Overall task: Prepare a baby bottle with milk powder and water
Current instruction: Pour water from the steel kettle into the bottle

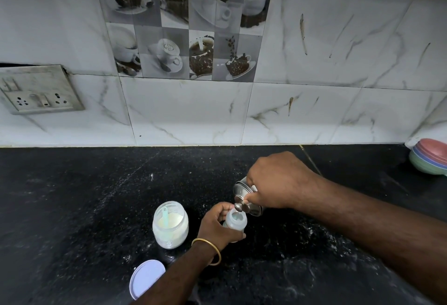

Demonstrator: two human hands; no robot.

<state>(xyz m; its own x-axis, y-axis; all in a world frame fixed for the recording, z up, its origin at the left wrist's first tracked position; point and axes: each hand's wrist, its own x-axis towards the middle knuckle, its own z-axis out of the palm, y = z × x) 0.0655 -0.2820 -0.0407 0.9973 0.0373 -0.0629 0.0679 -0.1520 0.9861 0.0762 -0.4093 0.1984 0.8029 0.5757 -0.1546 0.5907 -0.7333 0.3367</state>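
Left hand [219, 228]: it is wrapped around the baby bottle [235, 221], fingers closed on the body of the bottle from the left side and from behind; a gold bangle [210, 250] sits on the wrist.
Baby bottle: small, clear, upright, open at the top; it stands low over the black counter [72, 208], and the hand hides its bottom, so I cannot tell if it touches the counter.
Right hand [275, 181]: it is clamped on a steel pot [245, 198], gripping it from above and from the right.
Steel pot: shiny, with a lid and a round knob; it is tilted to the left, and the knob side comes just over the mouth of the bottle. A finger of the right hand presses beside the knob.
Pot and bottle: the low edge of the pot is touching or almost touching the bottle rim; which one, I cannot tell. No stream of water is clear to see.
Powder jar [170, 226]: clear jar with pale powder inside and a light green scoop [165, 217] standing in it; it is open and stands just left of the left hand.
Jar lid [146, 278]: pale round lid, lying flat on the counter, near the left forearm.
Bowls [429, 157]: coloured stack at the far right, by the tiled wall [314, 111], well apart from the hands.
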